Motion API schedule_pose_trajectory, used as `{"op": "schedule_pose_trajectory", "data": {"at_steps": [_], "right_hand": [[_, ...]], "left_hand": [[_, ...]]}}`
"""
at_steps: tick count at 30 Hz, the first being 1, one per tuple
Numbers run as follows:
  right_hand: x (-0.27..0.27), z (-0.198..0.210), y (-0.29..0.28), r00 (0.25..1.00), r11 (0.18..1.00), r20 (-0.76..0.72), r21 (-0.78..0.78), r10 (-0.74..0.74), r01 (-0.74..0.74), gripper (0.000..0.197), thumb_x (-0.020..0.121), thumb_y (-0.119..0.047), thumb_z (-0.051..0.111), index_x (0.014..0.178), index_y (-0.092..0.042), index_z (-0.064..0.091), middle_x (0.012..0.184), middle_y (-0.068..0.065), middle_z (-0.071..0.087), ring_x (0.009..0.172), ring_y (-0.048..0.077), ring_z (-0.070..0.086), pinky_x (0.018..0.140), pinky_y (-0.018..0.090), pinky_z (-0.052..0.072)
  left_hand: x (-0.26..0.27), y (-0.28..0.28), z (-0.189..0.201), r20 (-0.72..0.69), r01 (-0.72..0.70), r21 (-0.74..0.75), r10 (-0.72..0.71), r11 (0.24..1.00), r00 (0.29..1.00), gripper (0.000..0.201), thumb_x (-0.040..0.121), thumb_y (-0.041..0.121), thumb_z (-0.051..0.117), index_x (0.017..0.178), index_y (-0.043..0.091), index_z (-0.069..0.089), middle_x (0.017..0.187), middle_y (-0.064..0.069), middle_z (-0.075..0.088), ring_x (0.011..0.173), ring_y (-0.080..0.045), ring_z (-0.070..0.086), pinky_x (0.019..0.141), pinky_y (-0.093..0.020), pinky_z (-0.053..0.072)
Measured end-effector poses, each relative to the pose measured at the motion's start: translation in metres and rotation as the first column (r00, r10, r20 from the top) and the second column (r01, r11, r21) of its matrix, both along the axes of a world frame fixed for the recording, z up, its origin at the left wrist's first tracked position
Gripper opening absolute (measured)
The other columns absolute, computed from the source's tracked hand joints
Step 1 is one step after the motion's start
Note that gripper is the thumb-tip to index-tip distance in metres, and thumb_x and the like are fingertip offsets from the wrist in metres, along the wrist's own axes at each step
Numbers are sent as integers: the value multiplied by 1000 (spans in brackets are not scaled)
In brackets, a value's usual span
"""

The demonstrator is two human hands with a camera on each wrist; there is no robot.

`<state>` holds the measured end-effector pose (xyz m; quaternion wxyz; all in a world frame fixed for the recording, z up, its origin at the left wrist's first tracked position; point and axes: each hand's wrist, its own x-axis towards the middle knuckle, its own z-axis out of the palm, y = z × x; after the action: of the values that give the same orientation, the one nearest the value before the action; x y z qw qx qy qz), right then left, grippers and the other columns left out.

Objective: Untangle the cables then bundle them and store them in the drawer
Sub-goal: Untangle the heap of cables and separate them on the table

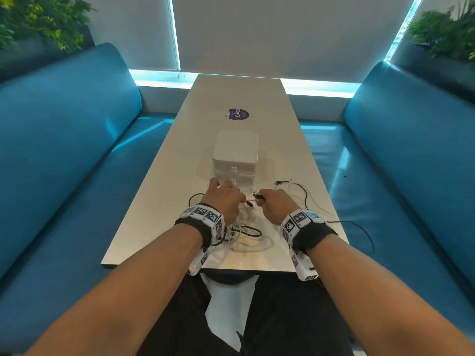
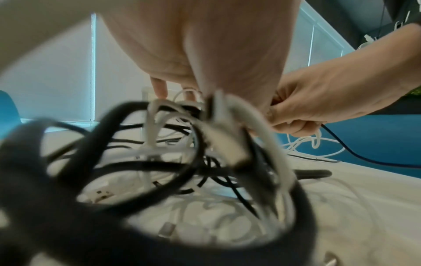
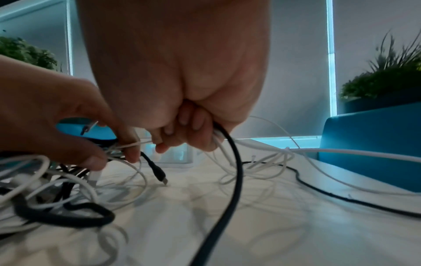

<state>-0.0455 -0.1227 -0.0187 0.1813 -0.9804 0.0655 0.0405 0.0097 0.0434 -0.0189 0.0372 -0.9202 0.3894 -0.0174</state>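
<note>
Much of the tangle of cables (image 1: 241,233) is hidden: in the head view the left wrist band covers its left edge, and in the left wrist view the nearest black loops are blurred into thick dark bands across the lower left of the frame. The cables are thin round cords, some matte black and some glossy white, heaped in loose overlapping coils on the smooth pale table (image 1: 164,163) in the lower centre of the head view, with a few strands trailing to the right of the frame. The left hand (image 1: 223,199) has its fingers (image 3: 127,144) curled down, pinching several white strands above the heap. The right hand (image 1: 276,204) is clenched round a black cable (image 3: 234,171) and white cords, the black one curving down to the lower centre of the right wrist frame. Between the hands a black plug end (image 3: 157,171) hangs with its metal tip near the table. Just beyond the hands stands a white plastic drawer unit (image 1: 235,152) with rounded corners, its lower drawer front partly hidden behind the left hand. Blue glossy padded benches (image 1: 64,150) flank the table.
</note>
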Motion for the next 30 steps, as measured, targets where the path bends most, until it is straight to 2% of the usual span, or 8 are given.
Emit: {"op": "schedule_pose_trajectory", "data": {"at_steps": [5, 8, 12, 17, 22, 24, 26, 30], "right_hand": [[-3, 3, -16, 998, 998, 6, -8, -67, 67, 24, 101, -28, 46, 106, -13, 64, 99, 13, 66, 89, 31, 62, 77, 36, 50], [-6, 0, -22, 996, 996, -19, -17, -91, 91, 24, 101, -29, 46, 109, -14, 64, 101, 14, 65, 89, 30, 62, 79, 37, 52], [-9, -1, -25, 994, 994, -40, -29, -104, 103, 25, 102, -30, 45, 111, -15, 63, 102, 14, 63, 91, 31, 61, 81, 39, 52], [-12, -2, -20, 998, 998, -21, -29, -65, 64, 24, 101, -29, 45, 111, -15, 61, 100, 16, 63, 88, 31, 59, 71, 32, 44], [-14, 0, -10, 1000, 1000, -3, 17, 0, 0, 20, 100, -23, 46, 105, -12, 61, 95, 15, 66, 85, 31, 58, 68, 34, 42], [-14, 1, -6, 1000, 1000, 12, 18, 16, -17, 20, 100, -21, 45, 105, -10, 61, 94, 15, 67, 87, 34, 61, 69, 35, 44], [-12, 1, -6, 999, 1000, 29, 23, 14, -15, 20, 100, -23, 45, 106, -11, 61, 95, 15, 68, 87, 34, 61, 70, 35, 45], [-11, 0, -17, 1000, 1000, 21, 4, -11, 11, 21, 101, -28, 46, 106, -15, 62, 95, 14, 66, 84, 31, 60, 70, 34, 46]], "left_hand": [[2, 5, 2, -120, -11, -72, 2, 997, 993, 52, 82, 4, 58, 129, 25, 50, 146, 6, 41, 131, -19, 40, 101, -43, 32], [4, 6, 3, -209, -34, -70, 19, 997, 978, 57, 79, 1, 61, 126, 28, 46, 134, 4, 45, 120, -21, 47, 98, -43, 35], [6, 7, 9, -151, -21, 6, 21, 1000, 988, 56, 82, 4, 61, 127, 34, 46, 125, 7, 54, 112, -21, 52, 97, -43, 31], [8, 2, 12, -192, -67, 68, 79, 995, 978, 36, 82, 31, 59, 118, 34, 54, 123, 6, 56, 113, -19, 47, 100, -44, 27], [4, -18, 15, -331, -167, -69, 136, 983, 934, 50, 82, 54, 41, 117, 28, 64, 131, 3, 57, 125, -21, 44, 103, -47, 26], [-2, -26, 13, -286, -154, -112, 117, 982, 951, 37, 90, 48, 42, 111, 26, 62, 120, 0, 61, 121, -22, 47, 103, -47, 26], [-7, -28, 8, -231, -159, -61, 141, 985, 963, 20, 94, 40, 45, 98, 26, 59, 104, -3, 61, 112, -26, 49, 102, -45, 28], [-9, -20, -7, -50, -143, 41, 145, 989, 988, 19, 100, 23, 46, 101, 29, 64, 99, 6, 64, 113, -25, 46, 102, -50, 24]]}}
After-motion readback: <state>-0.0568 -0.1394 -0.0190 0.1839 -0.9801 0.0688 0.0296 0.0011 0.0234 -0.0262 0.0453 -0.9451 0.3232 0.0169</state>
